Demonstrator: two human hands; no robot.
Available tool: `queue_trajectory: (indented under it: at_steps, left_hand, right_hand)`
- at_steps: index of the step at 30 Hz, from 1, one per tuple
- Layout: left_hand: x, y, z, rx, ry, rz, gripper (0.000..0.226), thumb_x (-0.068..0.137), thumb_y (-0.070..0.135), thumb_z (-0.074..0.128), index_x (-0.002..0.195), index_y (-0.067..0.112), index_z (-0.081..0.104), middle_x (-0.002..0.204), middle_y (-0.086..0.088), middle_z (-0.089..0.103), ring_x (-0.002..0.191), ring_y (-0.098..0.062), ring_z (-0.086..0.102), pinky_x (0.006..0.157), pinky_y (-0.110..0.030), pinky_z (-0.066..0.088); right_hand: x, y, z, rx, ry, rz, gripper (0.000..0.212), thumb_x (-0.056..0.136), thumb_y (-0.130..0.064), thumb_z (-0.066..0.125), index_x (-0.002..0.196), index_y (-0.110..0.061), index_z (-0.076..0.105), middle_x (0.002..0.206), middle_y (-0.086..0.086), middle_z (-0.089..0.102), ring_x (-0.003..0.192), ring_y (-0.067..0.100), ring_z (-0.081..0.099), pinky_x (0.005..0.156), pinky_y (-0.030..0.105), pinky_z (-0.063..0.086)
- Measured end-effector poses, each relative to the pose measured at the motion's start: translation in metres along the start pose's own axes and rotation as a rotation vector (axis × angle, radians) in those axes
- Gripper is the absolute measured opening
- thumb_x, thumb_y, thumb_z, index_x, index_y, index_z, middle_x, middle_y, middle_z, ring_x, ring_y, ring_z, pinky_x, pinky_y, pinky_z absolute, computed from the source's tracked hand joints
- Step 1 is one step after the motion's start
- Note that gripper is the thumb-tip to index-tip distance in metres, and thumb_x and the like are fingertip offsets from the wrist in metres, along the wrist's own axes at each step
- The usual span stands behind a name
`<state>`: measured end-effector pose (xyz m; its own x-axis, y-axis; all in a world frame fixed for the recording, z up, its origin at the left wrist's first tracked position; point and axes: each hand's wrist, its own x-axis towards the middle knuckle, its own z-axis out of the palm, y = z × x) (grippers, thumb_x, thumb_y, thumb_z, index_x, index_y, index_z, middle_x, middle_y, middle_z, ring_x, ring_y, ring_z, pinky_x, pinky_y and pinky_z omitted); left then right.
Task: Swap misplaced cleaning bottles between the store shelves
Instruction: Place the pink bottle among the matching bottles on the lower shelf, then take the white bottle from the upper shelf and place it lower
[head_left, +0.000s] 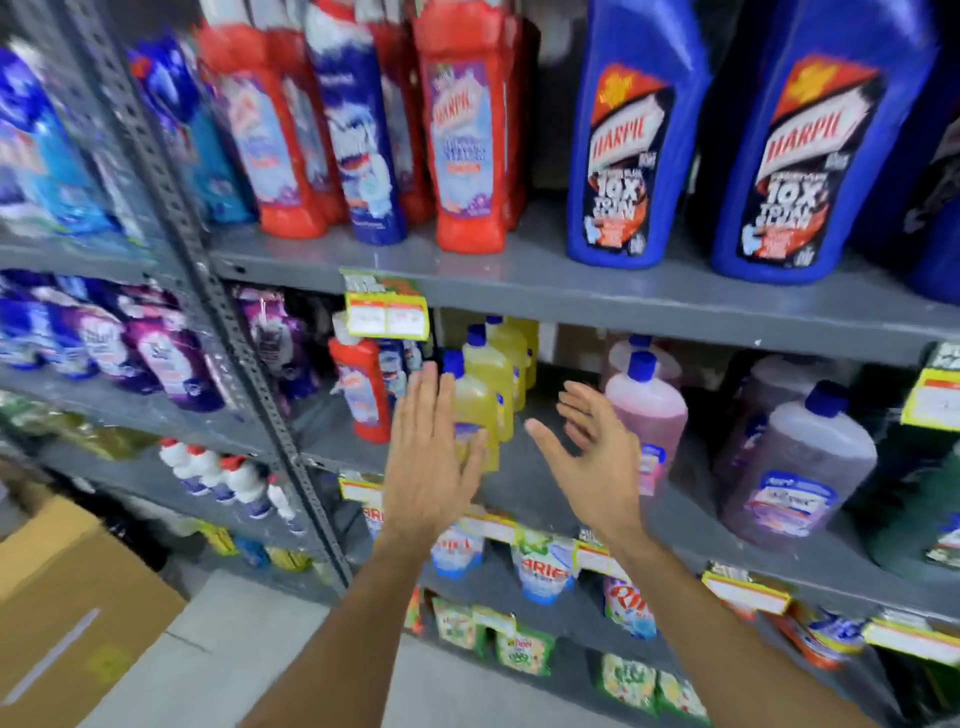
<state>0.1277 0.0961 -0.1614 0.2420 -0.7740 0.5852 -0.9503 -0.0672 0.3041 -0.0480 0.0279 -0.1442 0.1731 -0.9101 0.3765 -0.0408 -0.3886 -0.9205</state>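
My left hand (428, 457) is flat and open in front of the row of yellow bottles (480, 400) on the middle shelf, holding nothing. My right hand (592, 457) is open too, fingers spread, just left of a pink bottle (649, 410). A single red bottle (361, 389) stands left of the yellow row on this shelf. On the shelf above stand several red bottles (467, 145), one blue-and-white bottle (358, 130) among them, and big blue Harpic bottles (623, 140).
Grey metal shelving with an upright post (218, 291) divides the bays. Purple bottles (800, 467) stand at right, detergent pouches (545, 566) below, white bottles (228, 478) lower left. A cardboard box (67, 597) sits on the floor at left. Price tags (387, 314) hang from shelf edges.
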Motion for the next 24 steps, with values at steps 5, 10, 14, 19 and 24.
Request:
queue_trajectory:
  at_steps: [5, 10, 14, 19, 24]
  left_hand:
    - [0.054, -0.059, -0.081, 0.076, 0.240, -0.070, 0.064, 0.099, 0.045, 0.042, 0.150, 0.011, 0.027, 0.164, -0.014, 0.018, 0.152, -0.029, 0.014, 0.122, -0.047, 0.019]
    - [0.110, -0.128, -0.134, 0.122, 0.147, -0.044, 0.077, 0.096, 0.057, 0.034, 0.152, 0.005, 0.027, 0.163, -0.017, 0.020, 0.151, -0.033, 0.016, 0.122, -0.047, 0.015]
    - [0.149, -0.171, -0.143, 0.175, 0.004, 0.005, 0.085, 0.092, 0.064, 0.021, 0.154, 0.005, 0.024, 0.165, -0.016, 0.014, 0.153, -0.032, 0.009, 0.122, -0.046, 0.011]
    - [0.170, -0.201, -0.127, 0.127, -0.052, -0.033, 0.076, 0.099, 0.060, 0.024, 0.156, 0.010, 0.016, 0.167, -0.010, 0.006, 0.154, -0.026, -0.001, 0.124, -0.041, 0.003]
    - [0.170, -0.209, -0.115, 0.096, 0.002, -0.013, 0.082, 0.094, 0.066, 0.011, 0.151, 0.010, 0.030, 0.160, -0.009, 0.032, 0.152, -0.026, 0.015, 0.125, -0.042, 0.002]
  right_hand:
    - [0.038, -0.074, 0.057, 0.038, -0.171, -0.193, 0.053, 0.086, -0.022, 0.079, 0.131, -0.041, 0.057, 0.128, -0.006, 0.068, 0.113, 0.002, 0.068, 0.091, 0.023, 0.056]
    - [0.088, -0.135, 0.122, -0.013, -0.178, -0.289, 0.059, 0.086, -0.022, 0.080, 0.138, -0.031, 0.054, 0.134, -0.004, 0.064, 0.121, 0.001, 0.061, 0.097, 0.021, 0.051]
    - [0.129, -0.151, 0.169, -0.124, -0.112, -0.294, 0.077, 0.085, -0.022, 0.081, 0.151, -0.012, 0.042, 0.148, -0.001, 0.051, 0.136, 0.018, 0.050, 0.111, 0.034, 0.042]
    - [0.160, -0.147, 0.217, -0.132, 0.011, -0.153, 0.092, 0.083, -0.021, 0.083, 0.156, -0.009, 0.029, 0.153, 0.012, 0.049, 0.137, 0.023, 0.051, 0.103, 0.022, 0.041]
    - [0.181, -0.149, 0.240, -0.131, 0.060, -0.178, 0.091, 0.081, -0.015, 0.085, 0.154, -0.012, 0.031, 0.142, 0.008, 0.058, 0.121, 0.017, 0.059, 0.094, 0.015, 0.049]
